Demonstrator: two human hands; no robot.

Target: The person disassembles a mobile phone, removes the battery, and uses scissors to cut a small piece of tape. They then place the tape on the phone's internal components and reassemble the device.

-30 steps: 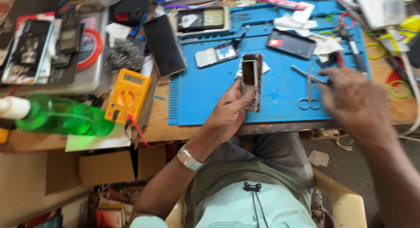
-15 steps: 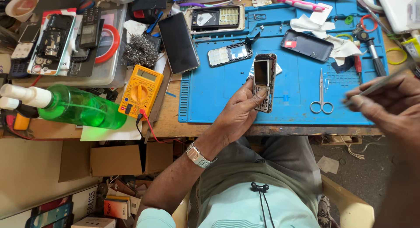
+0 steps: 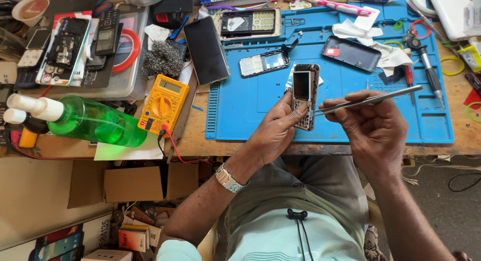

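Head view, one entry: opened phone [image 3: 303, 95], left hand [image 3: 276, 133] clenched around it above the blue mat [image 3: 240, 105]. Tweezers [image 3: 368, 99], pinched in right hand [image 3: 373, 125], tips at its lower board. Risk: slipped tip scratching board; loosened hold dropping phone onto desk [image 3: 200, 141].

Left hand [image 3: 275, 133] holds opened phone [image 3: 304, 95]; right hand [image 3: 373, 125] holds tweezers [image 3: 371, 99].

Multimeter [image 3: 164, 104] lies left of the mat [image 3: 250, 100]; bottle [image 3: 95, 121] further left; scissors [image 3: 417, 38] right.
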